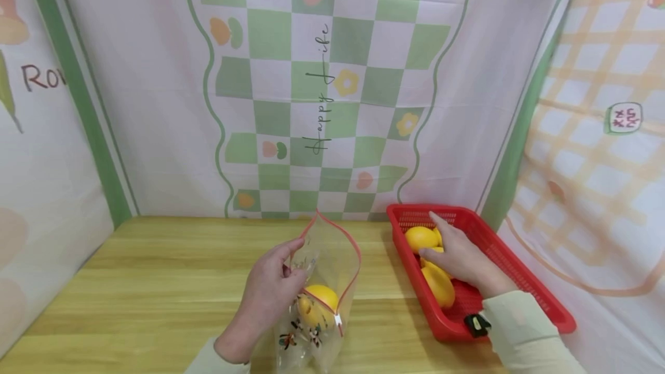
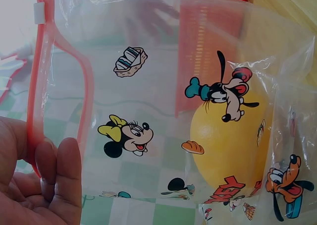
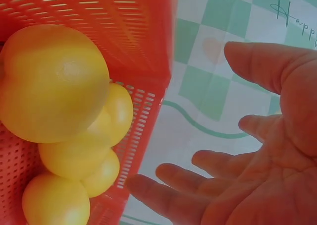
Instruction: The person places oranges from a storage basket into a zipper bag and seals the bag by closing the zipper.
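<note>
My left hand pinches the red-zipped edge of a clear slider bag printed with cartoon characters. Its mouth gapes, and the white slider sits at the near end of the zip. Inside lies one yellow lemon, seen through the plastic in the left wrist view too. Over the red basket reaches my right hand, fingers spread and holding nothing. Several lemons lie in the basket below that hand; in the right wrist view the largest-looking lemon is apart from the fingers.
Both the bag and the basket are on a wood-grain table. Behind it hangs a checked green and white cloth, with more printed cloth at the sides. A black strap is on the right wrist.
</note>
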Demonstrator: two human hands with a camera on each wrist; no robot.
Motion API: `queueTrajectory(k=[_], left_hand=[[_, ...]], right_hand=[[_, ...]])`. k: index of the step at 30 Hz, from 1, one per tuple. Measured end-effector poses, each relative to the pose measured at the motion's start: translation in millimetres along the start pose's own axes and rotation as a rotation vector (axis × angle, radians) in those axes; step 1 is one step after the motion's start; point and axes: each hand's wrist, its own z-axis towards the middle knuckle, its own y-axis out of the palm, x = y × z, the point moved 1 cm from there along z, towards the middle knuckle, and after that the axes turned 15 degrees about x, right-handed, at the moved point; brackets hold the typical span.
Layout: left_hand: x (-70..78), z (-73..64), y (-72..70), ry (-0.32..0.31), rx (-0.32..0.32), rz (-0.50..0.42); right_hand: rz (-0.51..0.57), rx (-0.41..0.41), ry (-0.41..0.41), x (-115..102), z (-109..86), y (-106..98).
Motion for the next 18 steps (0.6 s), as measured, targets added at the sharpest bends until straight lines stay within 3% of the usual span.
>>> queueTrajectory(k=[7,18], left_hand=[[-0.1,0.0,-1.1,-0.002,-0.002,-0.007],[0.9,-1.1,-1.2,0.008,0.002,-0.005]], right_hand=[[0.011,-0.075,0.0,4,-0.6,-1],[-0.055,-0.247,0.104,11,-0.1,-1]])
